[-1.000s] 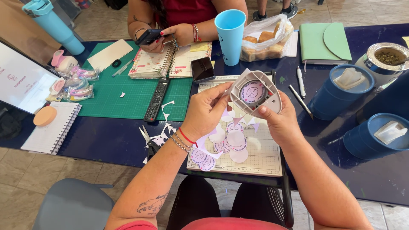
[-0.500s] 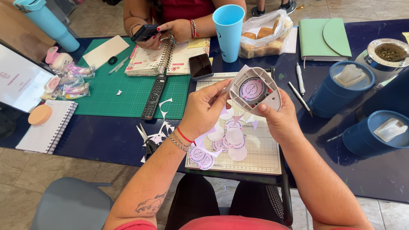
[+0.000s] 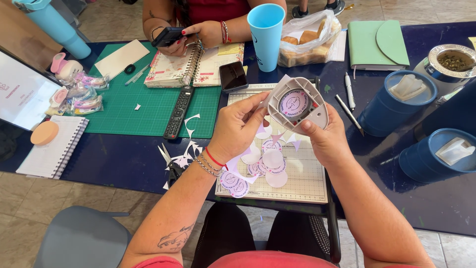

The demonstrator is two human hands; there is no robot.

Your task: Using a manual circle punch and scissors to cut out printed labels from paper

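above the cutting board point(image 3: 307, 183), right hand point(image 3: 325, 141) clamped the circle punch point(image 3: 300, 105); left hand point(image 3: 238, 129) pinched the paper strip point(image 3: 274, 87) inside. a skewed strip could clip the printed circle.

A craft space set up on a shared dark blue tabletop point(image 3: 124, 164) — a green cutting mat point(image 3: 144, 106), a gridded paper trimmer board point(image 3: 307, 173), scissors point(image 3: 171, 164) among paper offcuts and cut round stickers point(image 3: 272, 164) show it — with open notebooks and tile flooring around.
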